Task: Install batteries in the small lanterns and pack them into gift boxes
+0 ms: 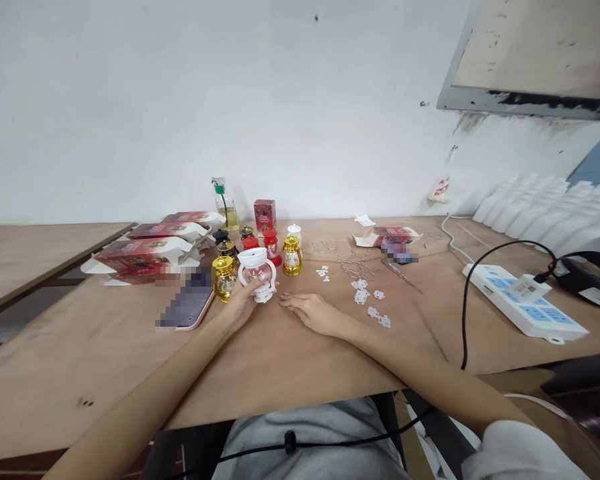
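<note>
My left hand (241, 303) is closed around a small white lantern (261, 275) with a clear globe, held just above the table with its wide white end upward. To the right of it, my right hand (314, 312) lies on the table with its fingers stretched out and nothing visible in them. Behind the held lantern stand several small lanterns, among them a gold one (293, 257), a red one (271, 248), a white one (295, 232) and a dark bronze one (227, 249). Another gold lantern (224, 279) is close beside my left hand.
Flattened red boxes (145, 253) and a phone (190, 300) lie to the left. Behind stand a bottle of yellowish liquid (230, 217) and a red box (265, 215). Rightward are wire pieces (356, 269), small white plastic parts (361, 293), a screwdriver-like tool (404, 275) and a power strip (525, 303).
</note>
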Motion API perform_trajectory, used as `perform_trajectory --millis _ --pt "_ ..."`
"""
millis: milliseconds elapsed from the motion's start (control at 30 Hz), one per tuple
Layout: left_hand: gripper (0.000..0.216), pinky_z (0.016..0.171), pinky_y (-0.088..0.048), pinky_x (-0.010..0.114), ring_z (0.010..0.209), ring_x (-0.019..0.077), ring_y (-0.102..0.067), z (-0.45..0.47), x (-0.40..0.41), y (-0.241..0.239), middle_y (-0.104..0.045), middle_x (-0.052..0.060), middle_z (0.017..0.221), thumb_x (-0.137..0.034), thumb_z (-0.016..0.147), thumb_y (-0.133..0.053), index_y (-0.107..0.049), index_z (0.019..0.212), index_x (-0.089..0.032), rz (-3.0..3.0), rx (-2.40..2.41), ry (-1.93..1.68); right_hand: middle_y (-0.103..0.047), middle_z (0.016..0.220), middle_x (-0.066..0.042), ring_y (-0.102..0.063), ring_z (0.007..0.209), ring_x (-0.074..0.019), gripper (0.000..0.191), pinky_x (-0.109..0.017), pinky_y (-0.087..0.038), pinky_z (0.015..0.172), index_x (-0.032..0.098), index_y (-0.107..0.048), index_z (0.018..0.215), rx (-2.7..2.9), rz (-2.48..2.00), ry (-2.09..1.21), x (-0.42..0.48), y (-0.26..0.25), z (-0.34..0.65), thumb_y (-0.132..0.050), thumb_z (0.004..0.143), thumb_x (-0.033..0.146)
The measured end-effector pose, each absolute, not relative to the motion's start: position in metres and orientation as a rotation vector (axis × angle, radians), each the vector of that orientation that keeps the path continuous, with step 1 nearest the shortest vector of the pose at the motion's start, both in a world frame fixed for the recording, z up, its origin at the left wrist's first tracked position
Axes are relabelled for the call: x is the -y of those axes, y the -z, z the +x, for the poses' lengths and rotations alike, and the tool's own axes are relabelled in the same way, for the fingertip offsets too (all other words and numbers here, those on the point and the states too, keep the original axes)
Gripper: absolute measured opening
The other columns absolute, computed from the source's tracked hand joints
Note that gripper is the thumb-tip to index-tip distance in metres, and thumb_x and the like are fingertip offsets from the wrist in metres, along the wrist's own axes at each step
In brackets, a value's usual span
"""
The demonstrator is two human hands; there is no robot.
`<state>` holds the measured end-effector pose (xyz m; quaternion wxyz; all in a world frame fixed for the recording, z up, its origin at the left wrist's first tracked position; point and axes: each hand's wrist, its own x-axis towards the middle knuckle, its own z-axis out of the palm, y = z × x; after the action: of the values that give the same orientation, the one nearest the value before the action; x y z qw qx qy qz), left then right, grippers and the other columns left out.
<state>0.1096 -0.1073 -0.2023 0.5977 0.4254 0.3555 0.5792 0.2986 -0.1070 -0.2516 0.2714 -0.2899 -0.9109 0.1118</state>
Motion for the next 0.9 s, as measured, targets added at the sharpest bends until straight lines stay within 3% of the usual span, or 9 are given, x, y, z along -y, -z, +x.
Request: perform_trajectory --millis 233,367,467,600,700,900 --pt "0.054 0.067 -0.054 0.028 0.071 0.0158 -0.065 0.109 0.109 0.201 -0.067 0.003 0.09 -0.034 0.051 -0.086 -0.059 0.095 -0.016 1.069 -0.836 -1.346 -0.067 0.101 -0.013 -0.063 0.097 -0.0224 0.033 -0.034 -0.052 0.086 0.01 -0.062 0.113 2.616 -0.919 0.015 0.116 0.247 0.299 -0.049 0.085 -0.003" --pt "0.054 0.069 -0.052 0.03 0.07 0.0162 -0.064 0.108 0.109 0.203 -0.068 0.003 0.088 -0.032 0.051 -0.086 -0.06 0.095 -0.016 1.162 -0.9 -1.347 -0.061 0.115 -0.013 -0.061 0.101 -0.0219 0.038 -0.033 -0.051 0.088 0.012 -0.057 0.116 2.675 -0.898 0.084 0.121 0.242 0.3 -0.05 0.083 -0.004" --pt "0.052 0.077 -0.05 0.031 0.082 0.0203 -0.064 0.108 0.107 0.207 -0.068 0.003 0.087 -0.027 0.046 -0.087 -0.061 0.089 -0.016 1.298 -0.992 -1.355 -0.059 0.118 -0.012 -0.061 0.1 -0.0206 0.034 -0.032 -0.051 0.086 0.015 -0.056 0.115 2.694 -0.919 0.127 0.123 0.241 0.301 -0.049 0.086 -0.001" --pt "0.054 0.09 -0.047 0.031 0.1 0.0224 -0.06 0.107 0.106 0.211 -0.067 0.004 0.099 -0.025 0.046 -0.087 -0.061 0.093 -0.018 1.508 -1.075 -1.367 -0.062 0.104 -0.01 -0.063 0.09 -0.0195 0.024 -0.03 -0.052 0.08 0.016 -0.058 0.109 2.721 -0.968 0.211 0.123 0.242 0.3 -0.047 0.091 0.005" --pt "0.058 0.088 -0.047 0.03 0.098 0.0207 -0.058 0.106 0.106 0.213 -0.065 0.003 0.103 -0.024 0.049 -0.086 -0.059 0.1 -0.02 1.656 -1.093 -1.371 -0.062 0.1 -0.01 -0.063 0.088 -0.0203 0.022 -0.031 -0.052 0.078 0.015 -0.058 0.108 2.71 -0.961 0.228 0.123 0.242 0.3 -0.047 0.091 0.006" --pt "0.053 0.078 -0.05 0.028 0.093 0.021 -0.06 0.104 0.106 0.215 -0.065 0.004 0.102 -0.024 0.053 -0.084 -0.056 0.098 -0.021 1.812 -1.077 -1.303 -0.061 0.108 -0.01 -0.063 0.094 -0.018 0.029 -0.029 -0.052 0.083 0.016 -0.059 0.107 2.533 -0.894 0.027 0.119 0.245 0.303 -0.045 0.087 0.0"
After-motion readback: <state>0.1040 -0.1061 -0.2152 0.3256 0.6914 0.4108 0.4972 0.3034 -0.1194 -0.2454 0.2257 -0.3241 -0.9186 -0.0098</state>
